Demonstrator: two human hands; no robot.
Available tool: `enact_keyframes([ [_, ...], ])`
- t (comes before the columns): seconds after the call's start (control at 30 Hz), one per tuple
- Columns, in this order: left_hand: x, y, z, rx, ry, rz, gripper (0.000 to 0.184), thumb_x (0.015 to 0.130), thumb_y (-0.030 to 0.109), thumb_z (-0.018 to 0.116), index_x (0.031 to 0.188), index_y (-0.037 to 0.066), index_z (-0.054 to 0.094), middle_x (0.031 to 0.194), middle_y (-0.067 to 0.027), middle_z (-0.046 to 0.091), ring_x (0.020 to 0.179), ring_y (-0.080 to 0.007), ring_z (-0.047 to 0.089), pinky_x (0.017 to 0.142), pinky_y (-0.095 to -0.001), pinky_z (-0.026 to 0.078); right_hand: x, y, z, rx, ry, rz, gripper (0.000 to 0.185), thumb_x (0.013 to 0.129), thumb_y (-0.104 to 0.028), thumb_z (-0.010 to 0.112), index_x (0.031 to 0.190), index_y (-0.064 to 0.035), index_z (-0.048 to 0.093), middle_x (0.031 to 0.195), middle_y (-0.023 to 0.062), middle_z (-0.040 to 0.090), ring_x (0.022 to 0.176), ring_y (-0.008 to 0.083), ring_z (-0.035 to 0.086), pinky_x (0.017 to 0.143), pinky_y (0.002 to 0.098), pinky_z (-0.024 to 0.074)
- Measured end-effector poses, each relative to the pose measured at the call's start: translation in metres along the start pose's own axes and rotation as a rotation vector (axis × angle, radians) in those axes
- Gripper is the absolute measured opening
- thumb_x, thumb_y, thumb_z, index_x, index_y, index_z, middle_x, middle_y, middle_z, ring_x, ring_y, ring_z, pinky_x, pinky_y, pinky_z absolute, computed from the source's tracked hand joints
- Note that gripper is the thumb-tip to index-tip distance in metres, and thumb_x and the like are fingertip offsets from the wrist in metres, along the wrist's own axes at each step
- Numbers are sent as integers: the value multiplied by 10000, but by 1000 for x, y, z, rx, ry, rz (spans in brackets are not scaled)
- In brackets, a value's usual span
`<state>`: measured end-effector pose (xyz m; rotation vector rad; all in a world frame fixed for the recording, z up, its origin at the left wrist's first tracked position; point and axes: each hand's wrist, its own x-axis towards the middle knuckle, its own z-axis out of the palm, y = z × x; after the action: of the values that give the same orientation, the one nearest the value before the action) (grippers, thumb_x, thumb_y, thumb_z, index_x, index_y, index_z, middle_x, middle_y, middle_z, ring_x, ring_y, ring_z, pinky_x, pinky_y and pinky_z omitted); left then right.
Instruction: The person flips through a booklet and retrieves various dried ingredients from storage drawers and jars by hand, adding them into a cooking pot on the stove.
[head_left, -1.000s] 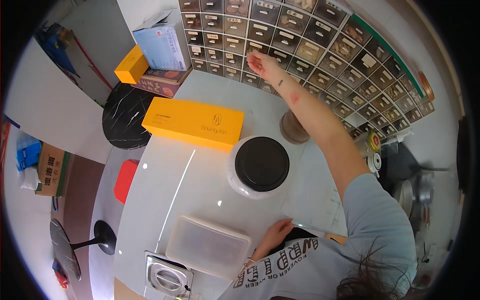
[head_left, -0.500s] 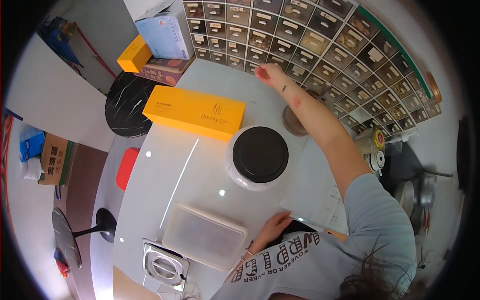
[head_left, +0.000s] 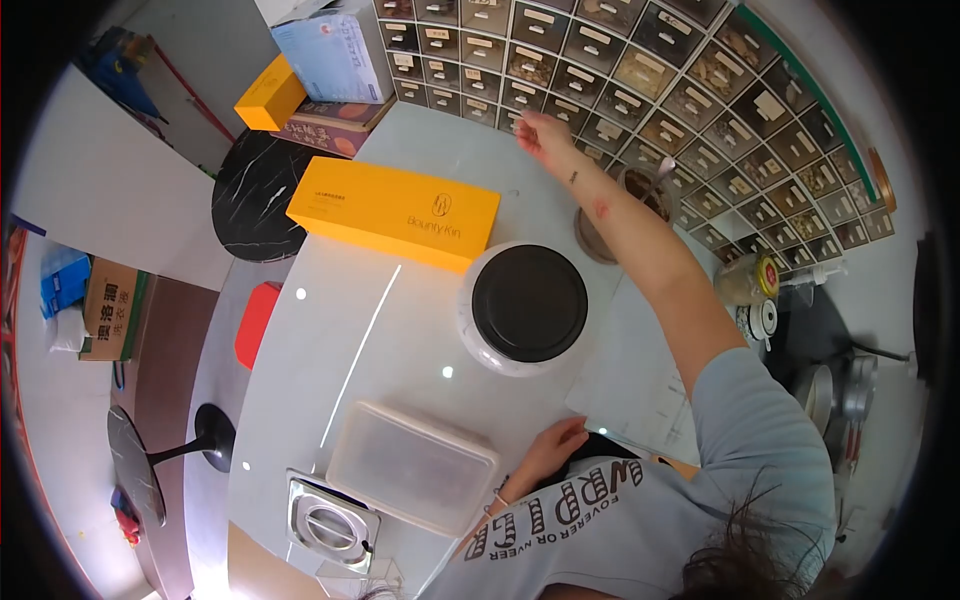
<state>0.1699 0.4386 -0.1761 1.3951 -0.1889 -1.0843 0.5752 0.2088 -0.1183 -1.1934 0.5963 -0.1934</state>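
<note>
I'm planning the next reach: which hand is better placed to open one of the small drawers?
Probably the right hand: its arm is stretched out, bringing it close to the drawers. The left hand is back near the body, with the black-lidded jar between it and them.

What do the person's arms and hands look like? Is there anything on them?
Both the right hand and left hand are bare, with no gloves. The right arm has a loose, pale grey-blue short sleeve, plus a small dark mark near the wrist and a reddish mark farther up. A thin bracelet circles the left wrist.
</note>
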Motion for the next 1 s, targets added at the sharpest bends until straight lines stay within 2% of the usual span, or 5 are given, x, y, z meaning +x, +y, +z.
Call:
enact_keyframes([
  [0.33, 0, 1, -1, -24, -24, 7, 422, 869, 227, 601, 1229, 25, 511, 1042, -126, 608, 967, -201, 586, 855, -289, 453, 16, 39, -39, 6, 301, 170, 213, 858, -159, 546, 1054, -77, 536, 930, 80, 623, 711, 192, 623, 557, 319, 531],
  [0.73, -3, 5, -2, -56, -45, -10, 434, 863, 188, 612, 1240, 10, 494, 1064, -113, 586, 973, -187, 572, 866, -281, 444, 2, 24, -80, 14, 526, -45, 97, 838, -103, 558, 922, -67, 589, 823, 72, 624, 633, 178, 606, 496, 301, 501],
  [0.87, -3, 8, -3, -71, -59, -30, 433, 863, 184, 612, 1238, 4, 492, 1065, -106, 584, 971, -182, 569, 867, -277, 442, 7, 18, -91, -3, 497, 32, 75, 831, -135, 600, 877, -77, 614, 798, 62, 627, 629, 166, 602, 504, 285, 499],
  [0.93, -2, 3, -1, -90, -61, -27, 437, 862, 189, 612, 1239, 3, 491, 1064, -102, 582, 971, -174, 565, 868, -273, 439, 8, 15, -85, 58, 179, 170, 99, 829, -166, 618, 881, -82, 615, 795, 52, 634, 646, 155, 601, 538, 262, 499],
  [1.0, -3, 2, 1, -65, -45, -23, 439, 862, 193, 613, 1239, 5, 491, 1063, -102, 582, 971, -172, 564, 867, -272, 439, 5, 8, -69, 90, 93, 147, 108, 831, -169, 617, 886, -76, 611, 801, 51, 640, 660, 152, 603, 560, 259, 501],
])
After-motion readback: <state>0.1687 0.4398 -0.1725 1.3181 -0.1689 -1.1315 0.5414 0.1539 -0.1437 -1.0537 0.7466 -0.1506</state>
